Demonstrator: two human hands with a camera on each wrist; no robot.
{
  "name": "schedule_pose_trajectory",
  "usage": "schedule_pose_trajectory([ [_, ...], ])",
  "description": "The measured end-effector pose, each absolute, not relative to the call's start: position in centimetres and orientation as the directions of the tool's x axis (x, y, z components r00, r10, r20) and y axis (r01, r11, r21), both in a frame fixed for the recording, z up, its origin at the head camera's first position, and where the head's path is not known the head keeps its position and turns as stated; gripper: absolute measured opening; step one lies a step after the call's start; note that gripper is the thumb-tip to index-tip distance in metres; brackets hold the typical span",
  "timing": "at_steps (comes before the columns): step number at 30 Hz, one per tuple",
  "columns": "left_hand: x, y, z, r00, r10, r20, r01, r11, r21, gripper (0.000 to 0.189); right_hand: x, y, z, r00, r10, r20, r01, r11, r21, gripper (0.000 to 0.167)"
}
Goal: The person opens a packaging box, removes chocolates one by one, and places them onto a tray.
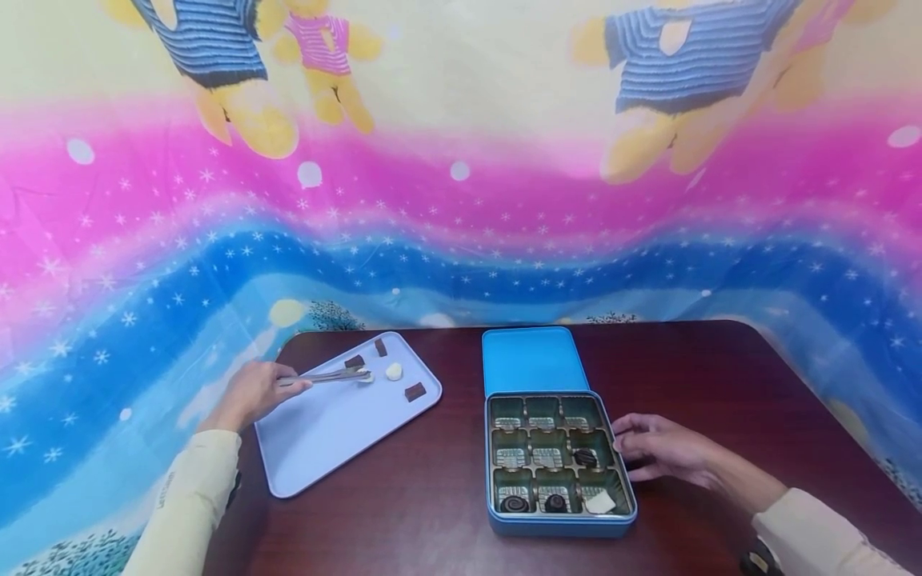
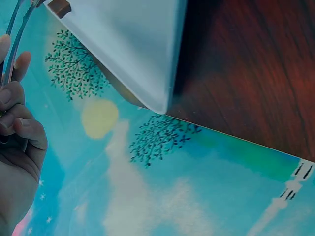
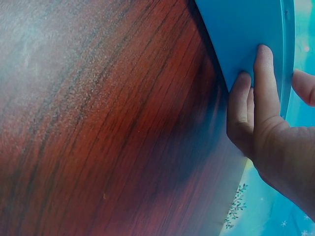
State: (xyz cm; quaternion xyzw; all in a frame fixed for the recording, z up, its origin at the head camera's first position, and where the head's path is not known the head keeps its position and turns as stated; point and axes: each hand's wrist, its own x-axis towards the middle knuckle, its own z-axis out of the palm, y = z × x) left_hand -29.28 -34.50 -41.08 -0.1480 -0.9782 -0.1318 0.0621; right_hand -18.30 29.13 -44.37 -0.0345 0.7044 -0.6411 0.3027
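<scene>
My left hand [image 1: 252,394] grips metal tongs [image 1: 320,377], its fingers curled round them in the left wrist view. The tongs' tips are at a whitish chocolate [image 1: 367,378] over the pale tray [image 1: 324,440]; whether they pinch it I cannot tell. Near the tips lie a round white chocolate [image 1: 393,371] and brown chocolate pieces [image 1: 415,392]. My right hand [image 1: 666,450] touches the right side of the blue tin [image 1: 562,526], fingers extended along its wall in the right wrist view. Inside, a gold divided insert [image 1: 545,436] holds dark chocolates [image 1: 515,503] and a white square chocolate [image 1: 599,502].
The tin's blue lid [image 1: 535,360] lies behind it, touching or close to its back edge. Everything stands on a dark reddish wooden table [image 1: 403,512]. Behind the table hangs a patterned cloth [image 1: 461,216] with printed bears.
</scene>
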Motion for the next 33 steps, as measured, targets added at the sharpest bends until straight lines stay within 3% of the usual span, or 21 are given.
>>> schedule_pose_trajectory([
  [18,-29.2,-34.9,-41.4,-0.964,0.233,0.126,0.257,0.939,0.229,0.056,-18.2,29.2,-44.2,-0.818,-0.430,-0.382,0.341,0.173,-0.924,0.047],
  [33,-28.9,-27.0,-38.1,-0.899,0.393,0.194,0.431,0.874,0.225,0.037,-18.2,29.1,-44.2,-0.816,-0.423,-0.393,0.348,0.182,-0.919,0.049],
])
